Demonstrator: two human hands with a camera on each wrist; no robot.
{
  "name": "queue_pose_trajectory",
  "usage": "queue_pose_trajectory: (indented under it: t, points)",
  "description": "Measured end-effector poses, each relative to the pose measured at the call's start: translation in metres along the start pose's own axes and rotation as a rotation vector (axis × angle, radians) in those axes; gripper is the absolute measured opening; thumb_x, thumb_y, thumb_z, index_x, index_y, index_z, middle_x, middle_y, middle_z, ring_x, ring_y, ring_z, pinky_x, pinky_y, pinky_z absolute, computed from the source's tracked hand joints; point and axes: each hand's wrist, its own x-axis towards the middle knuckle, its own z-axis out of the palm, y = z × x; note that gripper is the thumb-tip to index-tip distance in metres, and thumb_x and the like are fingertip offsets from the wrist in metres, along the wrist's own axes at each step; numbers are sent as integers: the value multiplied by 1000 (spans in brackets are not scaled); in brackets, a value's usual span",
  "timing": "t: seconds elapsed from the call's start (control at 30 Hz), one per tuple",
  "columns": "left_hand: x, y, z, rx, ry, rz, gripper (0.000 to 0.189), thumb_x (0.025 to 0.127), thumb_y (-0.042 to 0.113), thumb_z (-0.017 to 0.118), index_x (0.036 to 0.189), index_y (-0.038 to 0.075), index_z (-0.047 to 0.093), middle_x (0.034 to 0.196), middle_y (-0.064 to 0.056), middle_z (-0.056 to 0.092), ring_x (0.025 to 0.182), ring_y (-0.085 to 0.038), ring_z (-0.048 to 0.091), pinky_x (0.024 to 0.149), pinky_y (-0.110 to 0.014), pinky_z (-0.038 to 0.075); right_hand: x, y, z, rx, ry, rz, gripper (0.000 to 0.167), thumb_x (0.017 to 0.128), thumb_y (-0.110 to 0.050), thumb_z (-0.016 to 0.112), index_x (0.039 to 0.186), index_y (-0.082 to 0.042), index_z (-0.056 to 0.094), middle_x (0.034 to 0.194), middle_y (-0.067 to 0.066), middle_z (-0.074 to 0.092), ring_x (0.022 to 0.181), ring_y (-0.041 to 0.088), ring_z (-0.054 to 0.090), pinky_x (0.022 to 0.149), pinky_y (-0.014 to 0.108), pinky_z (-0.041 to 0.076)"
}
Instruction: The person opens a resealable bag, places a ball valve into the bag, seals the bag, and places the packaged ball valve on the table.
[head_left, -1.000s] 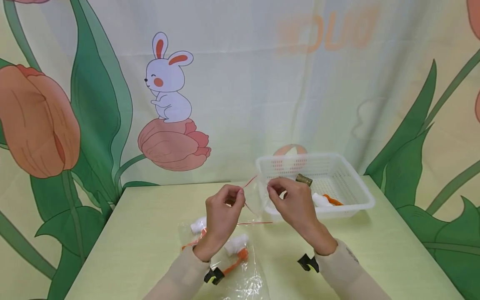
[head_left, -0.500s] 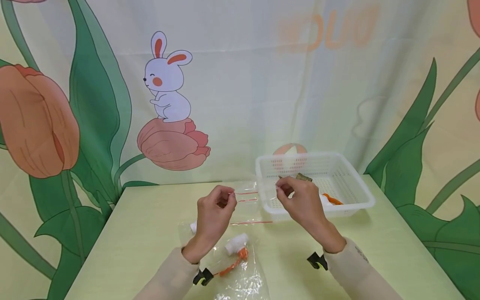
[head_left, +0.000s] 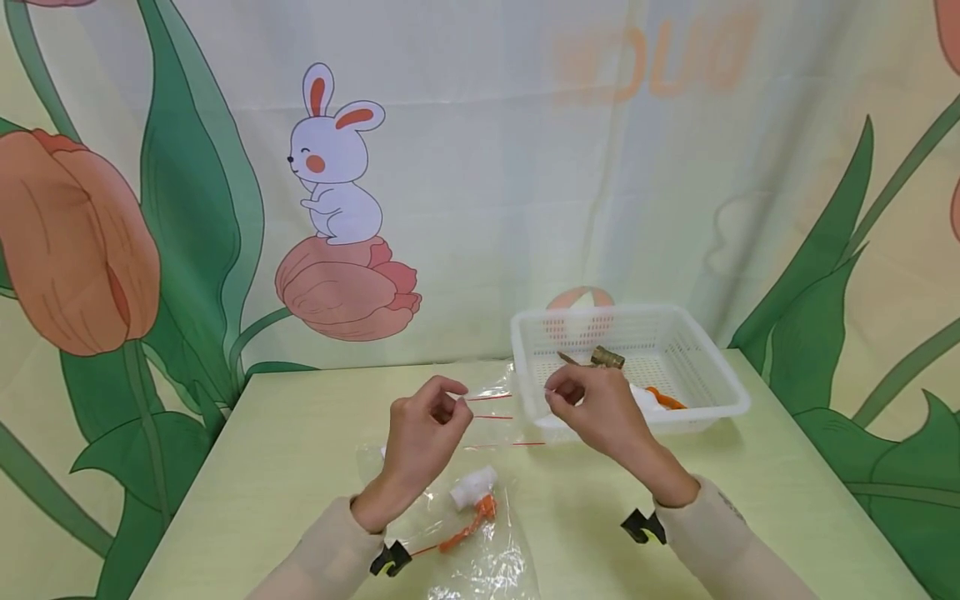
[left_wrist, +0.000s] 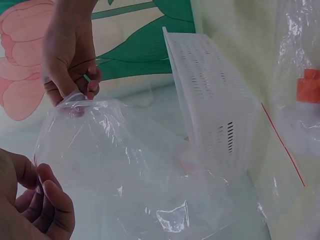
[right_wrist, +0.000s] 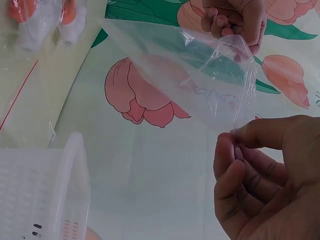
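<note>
Between my two hands hangs a clear zip bag (left_wrist: 130,165) with thin red lines at its mouth. My left hand (head_left: 423,437) pinches one end of the mouth between thumb and fingers. The other end is pinched by my right hand (head_left: 600,408), its fingertips at the upper corner in the right wrist view. The bag looks flat, and no contents show through it. Below, on the table (head_left: 247,467), lies another clear bag (head_left: 498,575) with a white and orange piece (head_left: 474,487) in it. The left forearm and hand hide part of that bag.
A white perforated basket (head_left: 720,392) stands at the back right, behind my right hand. It holds a brownish cylinder (head_left: 607,358), something white, and an orange curved piece (head_left: 666,400). A printed curtain (head_left: 480,208) hangs behind the table.
Both hands have drawn apart, the left one moving left and the right one slightly right. The red lines of the held bag have gone from slanted to nearly level.
</note>
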Motion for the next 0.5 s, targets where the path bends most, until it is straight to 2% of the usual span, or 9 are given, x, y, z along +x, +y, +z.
queue_pose_trajectory:
  t: [0.3, 0.5]
  points:
    - [2, 7, -7, -24, -53, -94, 17, 79, -4, 60, 86, 9, 67, 55, 4, 61, 45, -2, 49, 49, -21, 44, -1, -5, -3, 124, -172, 110, 4, 86, -14, 71, 88, -11, 73, 71, -6, 71, 64, 4, 64, 61, 23, 51]
    - [3, 11, -8, 4, -59, -124, 18, 75, -5, 60, 83, 10, 66, 53, 4, 59, 45, -3, 49, 50, -20, 43, 2, -13, 6, 131, -221, 101, 5, 85, -12, 70, 89, -13, 72, 69, -7, 70, 62, 3, 62, 63, 22, 51]
